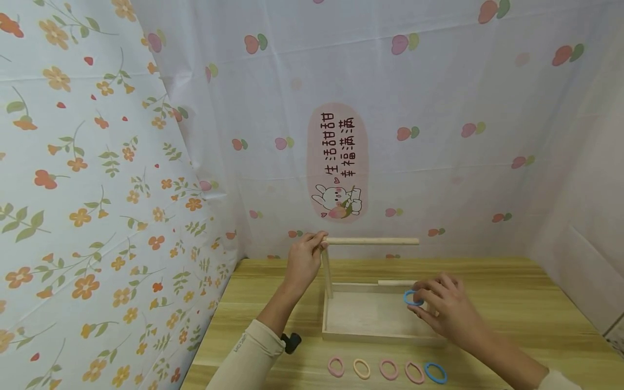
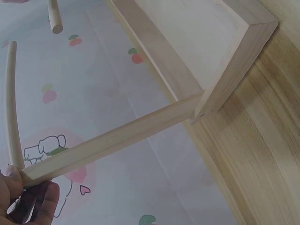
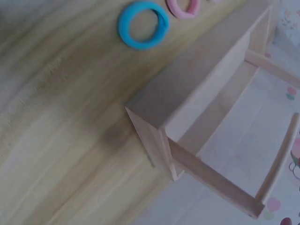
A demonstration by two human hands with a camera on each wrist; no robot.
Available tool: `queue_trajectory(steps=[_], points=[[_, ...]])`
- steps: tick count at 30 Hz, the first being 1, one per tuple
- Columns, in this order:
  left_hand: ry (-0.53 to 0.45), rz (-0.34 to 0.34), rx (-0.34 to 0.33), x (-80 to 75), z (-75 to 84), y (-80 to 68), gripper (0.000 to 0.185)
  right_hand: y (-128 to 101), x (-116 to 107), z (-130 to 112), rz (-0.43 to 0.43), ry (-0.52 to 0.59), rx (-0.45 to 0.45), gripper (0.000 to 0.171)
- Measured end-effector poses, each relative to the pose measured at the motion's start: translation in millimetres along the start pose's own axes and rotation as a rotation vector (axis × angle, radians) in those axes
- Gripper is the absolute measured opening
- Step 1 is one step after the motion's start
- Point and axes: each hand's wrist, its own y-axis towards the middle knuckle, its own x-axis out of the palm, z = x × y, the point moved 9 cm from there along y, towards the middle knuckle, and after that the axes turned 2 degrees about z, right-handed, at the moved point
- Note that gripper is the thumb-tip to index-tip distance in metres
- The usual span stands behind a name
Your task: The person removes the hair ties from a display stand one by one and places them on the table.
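Only the head view shows the right hand (image 1: 446, 309) pinching a blue hair ring (image 1: 411, 298) over the wooden tray (image 1: 375, 336); the left hand (image 1: 304, 260) grips the stand's top corner.

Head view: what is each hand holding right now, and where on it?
The left hand grips the wooden stand at the top of its left post, by the crossbar's end. The right hand pinches a blue hair tie by its rim.
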Motion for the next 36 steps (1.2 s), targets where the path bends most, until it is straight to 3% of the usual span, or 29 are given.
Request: queue_trajectory(steps=[7,10,14,17,22,26,29,34,36], points=[[-0.005,0.003,0.005,-0.8,-0.2,-0.6,0.028,-12,7,-16,-0.054,0.031,-0.023,0.045],[0.001,-0.001,0.005,-0.4,-0.4,-0.5,0.028,-21,11,-21,-0.085,0.057,-0.032,0.023],[0.007,0.0,0.004,-0.5,-0.3,0.1,0.027,-30,14,-29,-0.081,0.094,-0.067,0.02],[0.012,0.008,0.012,-0.9,0.4,0.4,0.027,-36,14,-39,-0.063,0.104,-0.115,0.028],[0.019,0.01,0.012,0.1,-0.6,0.4,0.027,-50,17,-52,-0.106,0.155,-0.16,0.011],[-0.001,0.0,-0.01,1.1,-2.7,0.5,0.027,-62,22,-57,-0.168,0.195,-0.147,0.032],[-0.012,-0.003,-0.012,1.4,-2.9,0.6,0.028,-70,24,-63,-0.166,0.246,-0.174,0.04],[-0.023,-0.006,-0.01,1.6,-3.4,0.9,0.028,-84,30,-71,-0.162,0.283,-0.268,0.024],[-0.019,-0.005,-0.006,1.4,-3.4,1.0,0.028,-89,33,-73,-0.178,0.279,-0.29,0.025]])
